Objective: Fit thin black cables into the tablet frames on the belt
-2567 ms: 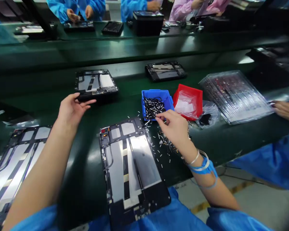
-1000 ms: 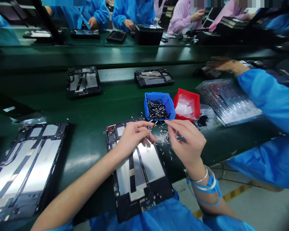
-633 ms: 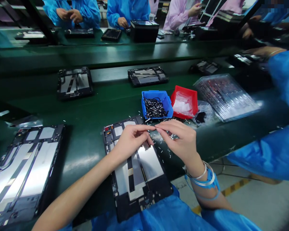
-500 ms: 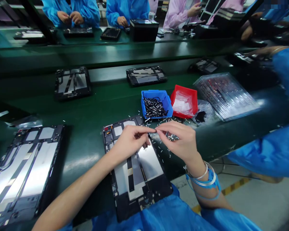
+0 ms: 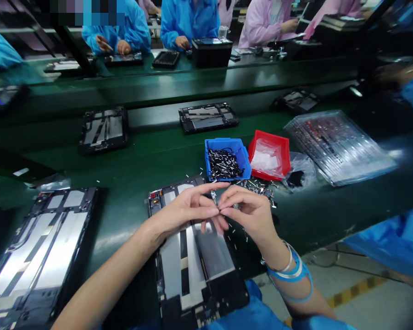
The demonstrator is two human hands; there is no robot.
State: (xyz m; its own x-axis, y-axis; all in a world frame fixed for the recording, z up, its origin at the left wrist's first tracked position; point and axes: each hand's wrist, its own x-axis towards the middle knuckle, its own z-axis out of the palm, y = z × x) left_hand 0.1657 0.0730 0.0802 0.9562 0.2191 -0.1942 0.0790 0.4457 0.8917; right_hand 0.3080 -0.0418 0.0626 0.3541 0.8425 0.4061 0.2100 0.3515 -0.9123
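My left hand (image 5: 181,215) and my right hand (image 5: 249,213) meet fingertip to fingertip above a black tablet frame (image 5: 213,256) with silver foil panels. My right thumb and forefinger pinch something tiny, perhaps a small strip, and my left fingertips touch the same spot. Just beyond them stands a blue bin (image 5: 245,158) of small black-and-silver parts (image 5: 223,164). Loose strips (image 5: 254,185) lie scattered on the green belt (image 5: 131,169) around my hands. A blue-and-white strap (image 5: 291,272) circles my right wrist.
A red bin (image 5: 261,137) lined with clear plastic sits next to the blue one. Right of it lie a plastic bag (image 5: 301,172) and a stack of clear trays (image 5: 340,146). More tablet frames (image 5: 44,247) rest on the belts. Co-workers (image 5: 189,23) sit across the line.
My left hand has come from a farther tablet frame and my right from the blue bin, and they now meet over the near frame. The frames farther along the belt sit further left.
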